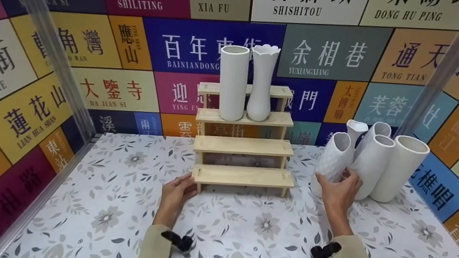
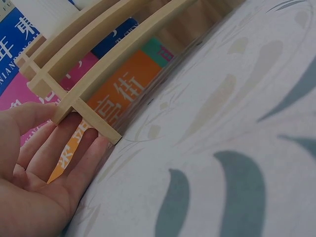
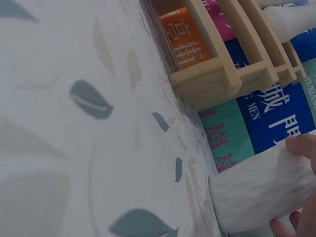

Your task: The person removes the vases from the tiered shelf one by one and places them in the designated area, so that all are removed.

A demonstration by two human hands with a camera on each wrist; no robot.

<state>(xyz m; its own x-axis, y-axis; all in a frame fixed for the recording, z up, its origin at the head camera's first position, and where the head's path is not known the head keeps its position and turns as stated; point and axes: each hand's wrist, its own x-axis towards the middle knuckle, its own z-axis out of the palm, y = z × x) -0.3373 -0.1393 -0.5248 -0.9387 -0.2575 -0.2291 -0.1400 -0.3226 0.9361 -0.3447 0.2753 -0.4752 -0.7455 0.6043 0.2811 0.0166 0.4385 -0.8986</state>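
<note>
A stepped wooden display rack [image 1: 244, 146] stands on the table. My left hand [image 1: 176, 193] holds the left end of its lowest step; the left wrist view shows the thumb at the step's end and fingers beneath, beside the leg. To the right, my right hand [image 1: 341, 192] grips a white vase with a textured surface [image 1: 333, 160], thumb and fingers on opposite sides. That vase's base is near or on the tabletop in the right wrist view. Up on a higher step stand a ribbed cylindrical vase [image 1: 232, 83] and a slender scalloped-rim vase [image 1: 262, 86].
Several more white vases cluster around the held one, including a wide ribbed one [image 1: 402, 169] on the right. A floral cloth [image 1: 244, 240] covers the table. Printed panels [image 1: 213, 30] rise behind, with clear upright posts [image 1: 56, 49] at both back corners.
</note>
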